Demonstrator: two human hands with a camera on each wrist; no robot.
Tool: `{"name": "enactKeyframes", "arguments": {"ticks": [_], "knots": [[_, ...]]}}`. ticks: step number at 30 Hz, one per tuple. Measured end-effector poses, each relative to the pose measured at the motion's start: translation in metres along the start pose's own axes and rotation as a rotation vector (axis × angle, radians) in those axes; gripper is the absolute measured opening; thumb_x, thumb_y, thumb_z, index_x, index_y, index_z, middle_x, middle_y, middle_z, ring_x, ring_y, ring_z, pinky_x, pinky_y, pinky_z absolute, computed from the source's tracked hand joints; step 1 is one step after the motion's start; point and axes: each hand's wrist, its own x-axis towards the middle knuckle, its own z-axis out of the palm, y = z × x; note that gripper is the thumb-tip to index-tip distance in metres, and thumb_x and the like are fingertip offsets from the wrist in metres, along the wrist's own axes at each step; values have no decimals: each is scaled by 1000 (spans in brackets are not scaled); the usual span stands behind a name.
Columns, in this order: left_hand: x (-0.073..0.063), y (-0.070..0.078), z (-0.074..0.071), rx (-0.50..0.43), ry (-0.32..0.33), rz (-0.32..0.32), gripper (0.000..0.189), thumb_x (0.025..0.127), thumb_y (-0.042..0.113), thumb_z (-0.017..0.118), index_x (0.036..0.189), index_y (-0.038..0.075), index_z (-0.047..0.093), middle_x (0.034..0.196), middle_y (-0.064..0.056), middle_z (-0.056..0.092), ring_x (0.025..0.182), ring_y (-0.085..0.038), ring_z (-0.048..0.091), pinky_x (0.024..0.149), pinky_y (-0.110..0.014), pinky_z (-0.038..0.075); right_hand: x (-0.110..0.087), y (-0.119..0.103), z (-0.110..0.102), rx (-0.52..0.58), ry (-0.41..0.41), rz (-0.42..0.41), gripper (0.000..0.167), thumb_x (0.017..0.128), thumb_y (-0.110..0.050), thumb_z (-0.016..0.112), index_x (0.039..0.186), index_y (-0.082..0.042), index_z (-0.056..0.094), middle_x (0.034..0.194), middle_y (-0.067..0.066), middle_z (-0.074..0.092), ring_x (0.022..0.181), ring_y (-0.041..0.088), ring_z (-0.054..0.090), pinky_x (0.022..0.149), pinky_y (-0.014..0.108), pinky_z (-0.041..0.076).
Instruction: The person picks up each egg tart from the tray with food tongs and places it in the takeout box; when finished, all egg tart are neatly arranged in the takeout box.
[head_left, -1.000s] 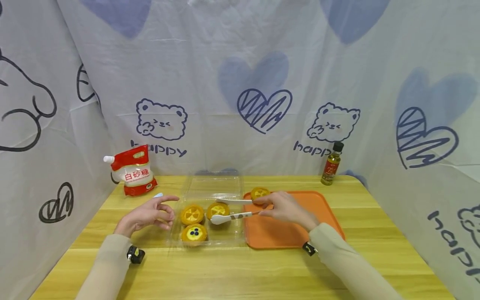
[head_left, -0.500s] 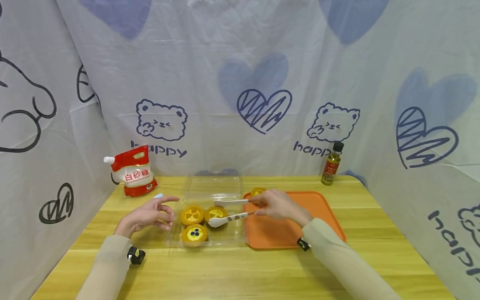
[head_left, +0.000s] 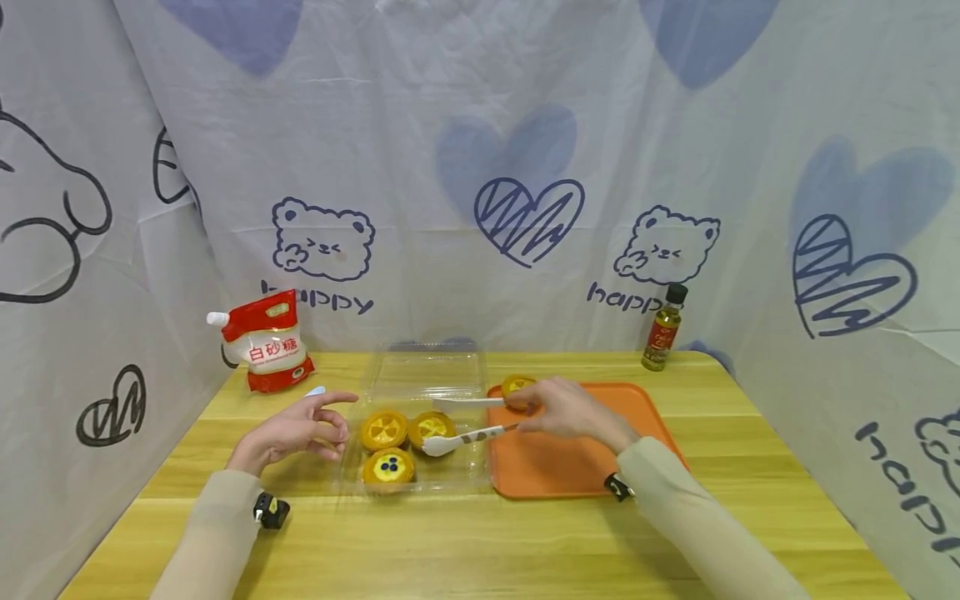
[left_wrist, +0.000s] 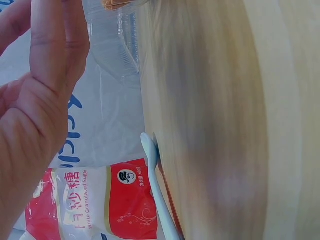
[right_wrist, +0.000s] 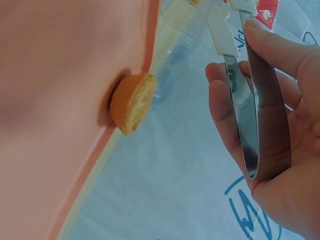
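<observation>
My right hand (head_left: 573,412) holds a pair of tongs (right_wrist: 272,120) with a metal bow and white ends, thumb on one arm and fingers on the other. The tongs' white ends stand apart over a clear plastic box (head_left: 468,471), at either side of an egg tart (head_left: 431,427) with a yellow top. To its left in the box are another yellow-topped tart (head_left: 385,431) and a tart with blueberries (head_left: 388,468). My left hand (head_left: 296,431) hovers beside the box's left side, fingers loosely bent and holding nothing.
An orange tray (head_left: 592,479) right of the box carries one tart (head_left: 517,387) at its far left corner. A sugar bag (head_left: 272,343) stands back left, with a light blue spoon (left_wrist: 157,187) near it. An oil bottle (head_left: 662,332) stands back right.
The tart at the tongs has settled slightly left and nearer in the box. The tongs dipped left, then came back a little right, their ends now wider apart. My left hand stays still.
</observation>
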Motion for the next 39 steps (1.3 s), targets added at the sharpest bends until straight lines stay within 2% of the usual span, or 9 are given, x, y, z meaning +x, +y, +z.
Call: {"name": "enactKeyframes", "arguments": {"ticks": [6,13,24,27,33,39], "knots": [[1,0,0,3,-3,-2,73,92,-3,59,153,0,18,94,-10,62,79,-22,68,75,-40,63,0,1,-6,-66,-4,-31,40,86,-33,74,123,-17,70,107,-4,74,84,7,67,75,26,56],[1,2,1,5,-1,-10,73,92,-3,59,153,0,18,95,-9,62,80,-22,68,75,-40,63,0,3,-4,-70,18,-44,38,88,-31,73,122,-16,71,106,-4,75,79,6,67,69,21,55],[-1,3,1,8,1,-14,73,92,-3,59,153,0,18,96,-11,62,80,-22,68,75,-40,63,-1,10,-1,-27,29,-12,42,86,-32,75,124,-16,70,109,-5,74,83,5,66,75,26,55],[-1,3,1,9,1,-15,74,92,-3,59,153,0,17,96,-11,62,80,-23,68,75,-40,63,-4,13,-2,14,25,-7,42,86,-29,75,125,-15,69,112,-5,73,84,4,66,76,27,56],[0,3,0,10,4,-13,75,91,-2,60,153,-1,17,96,-12,62,80,-24,68,74,-39,63,-14,22,-9,128,43,58,42,87,-23,75,127,-15,67,112,-1,73,82,6,64,67,23,52],[0,2,0,6,2,-14,74,92,-3,60,153,-1,18,97,-13,61,80,-24,68,75,-39,63,-27,35,-14,206,61,102,44,89,-24,72,131,-13,64,127,6,67,90,13,66,68,25,53]]}}
